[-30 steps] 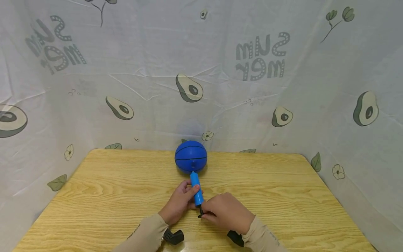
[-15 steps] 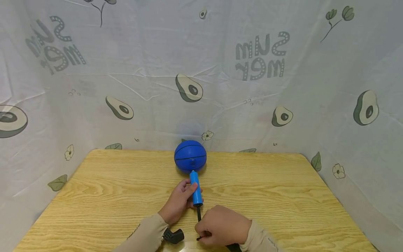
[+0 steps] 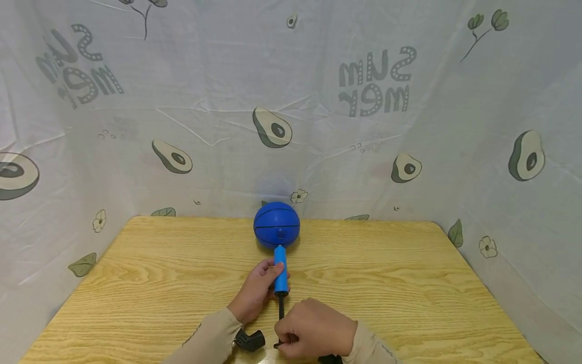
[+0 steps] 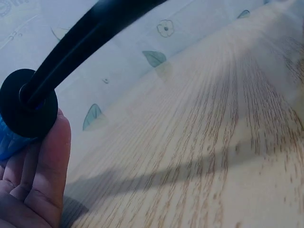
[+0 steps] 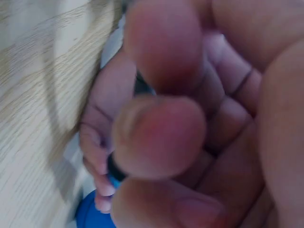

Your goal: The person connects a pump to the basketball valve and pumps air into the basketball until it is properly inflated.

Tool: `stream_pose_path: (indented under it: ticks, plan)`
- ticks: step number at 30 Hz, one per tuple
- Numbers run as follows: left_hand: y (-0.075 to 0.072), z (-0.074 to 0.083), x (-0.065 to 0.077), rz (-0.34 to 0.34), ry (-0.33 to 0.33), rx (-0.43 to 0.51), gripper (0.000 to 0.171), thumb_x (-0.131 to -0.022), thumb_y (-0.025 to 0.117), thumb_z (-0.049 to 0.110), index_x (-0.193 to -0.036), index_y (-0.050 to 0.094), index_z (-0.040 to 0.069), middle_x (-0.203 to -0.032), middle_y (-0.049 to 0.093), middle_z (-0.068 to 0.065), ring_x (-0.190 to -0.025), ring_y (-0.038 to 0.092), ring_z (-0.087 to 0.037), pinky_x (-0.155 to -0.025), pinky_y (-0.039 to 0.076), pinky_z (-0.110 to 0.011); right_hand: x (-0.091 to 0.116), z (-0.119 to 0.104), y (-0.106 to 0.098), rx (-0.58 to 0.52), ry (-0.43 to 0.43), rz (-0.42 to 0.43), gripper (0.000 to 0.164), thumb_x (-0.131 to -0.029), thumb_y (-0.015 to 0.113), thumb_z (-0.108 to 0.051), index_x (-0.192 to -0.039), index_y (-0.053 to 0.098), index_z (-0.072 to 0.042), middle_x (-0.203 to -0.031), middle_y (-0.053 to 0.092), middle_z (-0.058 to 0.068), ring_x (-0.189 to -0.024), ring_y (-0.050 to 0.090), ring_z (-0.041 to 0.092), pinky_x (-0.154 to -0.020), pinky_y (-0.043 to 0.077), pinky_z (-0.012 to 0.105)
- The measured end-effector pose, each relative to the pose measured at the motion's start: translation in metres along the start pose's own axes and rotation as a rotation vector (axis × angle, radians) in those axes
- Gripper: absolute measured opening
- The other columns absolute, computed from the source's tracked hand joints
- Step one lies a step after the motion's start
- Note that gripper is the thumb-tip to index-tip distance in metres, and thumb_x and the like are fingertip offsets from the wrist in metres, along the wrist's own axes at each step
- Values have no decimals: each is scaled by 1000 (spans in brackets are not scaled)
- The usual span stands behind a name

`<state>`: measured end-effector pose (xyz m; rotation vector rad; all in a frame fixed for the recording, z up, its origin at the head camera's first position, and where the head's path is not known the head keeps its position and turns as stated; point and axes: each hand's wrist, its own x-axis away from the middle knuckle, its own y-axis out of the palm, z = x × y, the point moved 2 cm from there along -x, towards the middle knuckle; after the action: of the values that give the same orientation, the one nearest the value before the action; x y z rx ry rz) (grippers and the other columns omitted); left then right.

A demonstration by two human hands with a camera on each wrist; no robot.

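Note:
A blue ball [image 3: 276, 222] with black seam lines rests toward the back of the table. Pointing at its near side is a light-blue hand pump [image 3: 280, 275], its nozzle end at the ball; whether a needle sits inside the ball is too small to tell. My left hand [image 3: 256, 290] grips the pump barrel, thumb on top. The black plunger rod [image 4: 90, 42] stands drawn out of the barrel's black end cap [image 4: 28, 104] in the left wrist view. My right hand [image 3: 313, 328] holds the pump's black handle with curled fingers, which mostly hide it in the right wrist view.
The wood-grain table [image 3: 182, 263] reaches back to a white printed cloth [image 3: 218, 162] that hangs behind it and along both sides. A black wrist device [image 3: 249, 341] sits at the left sleeve, close above the table.
My right hand has pulled back toward me, drawing the plunger rod well out of the barrel, and has shifted slightly left. The left hand stays on the barrel; the ball has barely moved.

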<state>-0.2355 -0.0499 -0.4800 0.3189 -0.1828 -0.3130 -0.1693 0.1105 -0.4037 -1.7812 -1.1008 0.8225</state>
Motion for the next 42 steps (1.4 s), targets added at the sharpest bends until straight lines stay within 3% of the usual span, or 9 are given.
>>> stream_pose_path:
  ticks: [9, 13, 16, 21, 26, 30, 34, 42]
  plan:
    - [1, -2, -2, 2, -12, -48, 59, -106, 61, 38, -144, 41, -4, -118, 65, -17, -99, 66, -20, -83, 57, -28, 1, 18, -4, -31, 237, 215, 28, -95, 77, -18, -72, 63, -22, -60, 46, -20, -52, 38, -11, -50, 31, 9]
    - [1, -4, -1, -3, -11, -77, 58, -106, 61, 40, -141, 42, -3, -121, 65, -21, -98, 67, -17, -78, 55, -25, 4, 22, -7, -26, 331, 224, 22, -95, 78, -22, -76, 67, -22, -65, 54, -20, -54, 43, -7, -51, 36, 14]
    - [1, -3, 0, -2, 2, -82, 60, -106, 60, 40, -142, 40, -3, -124, 63, -24, -98, 67, -17, -75, 54, -24, 5, 24, -10, -1, 347, 201, 17, -95, 77, -23, -79, 71, -21, -69, 59, -20, -57, 46, -7, -53, 39, 15]
    - [1, -3, 1, -15, 18, -78, 63, -107, 59, 41, -144, 37, -5, -126, 62, -24, -101, 67, -19, -76, 55, -24, 4, 23, -11, 61, 291, 175, 14, -96, 77, -22, -83, 73, -21, -73, 63, -17, -61, 47, -8, -55, 39, 14]
    - [1, -5, 1, -30, 28, -65, 59, -108, 57, 39, -142, 38, -5, -118, 64, -18, -95, 65, -17, -72, 55, -24, 4, 20, -8, 120, 176, 135, 20, -96, 77, -22, -79, 67, -22, -69, 55, -17, -60, 41, -9, -56, 33, 10]
    - [1, -4, 1, -23, 30, -51, 60, -108, 56, 40, -143, 38, -5, -121, 62, -23, -95, 67, -20, -74, 56, -26, 3, 14, -6, 96, 56, 92, 28, -96, 77, -21, -74, 61, -23, -66, 45, -19, -60, 36, -11, -56, 29, 5]
    - [0, -2, 0, -23, 37, -38, 60, -108, 56, 40, -143, 38, -6, -123, 61, -25, -93, 69, -22, -78, 58, -27, 3, 8, -7, 51, -38, 53, 28, -95, 78, -20, -72, 61, -23, -65, 46, -18, -61, 35, -14, -57, 30, 3]
    - [-2, -3, 0, -22, 42, -38, 59, -109, 55, 38, -143, 38, -7, -123, 62, -25, -91, 70, -21, -76, 59, -27, 2, 0, -3, -38, -91, -51, 26, -99, 73, -22, -74, 65, -24, -63, 49, -19, -59, 33, -20, -54, 33, 2]
